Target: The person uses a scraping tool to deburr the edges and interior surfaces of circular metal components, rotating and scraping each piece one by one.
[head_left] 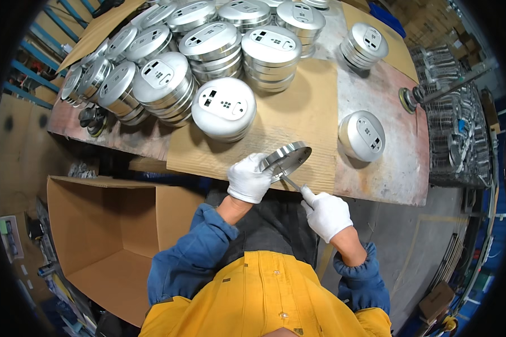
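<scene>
My left hand (248, 178), in a white glove, grips the rim of a round, shallow metal cover (291, 150). The cover is tilted up on edge over the near side of the table, its hollow inside turned toward me. In my gloved right hand (327, 214) is a slim metal hand tool (290, 182); its exact kind is hard to make out. The tool's tip reaches to the lower inner rim of the cover. Closest beyond my hands, a silvery stack of round covers with cut-outs (225, 109) stands on a cardboard sheet (303, 112).
Several more stacks of covers (208, 42) crowd the far left of the table (399, 151). At right sit a smaller stack (365, 45) and a single cover (362, 136). An open cardboard box (104, 224) stands below left. Wrapped metal parts (455, 118) are piled beyond the right edge.
</scene>
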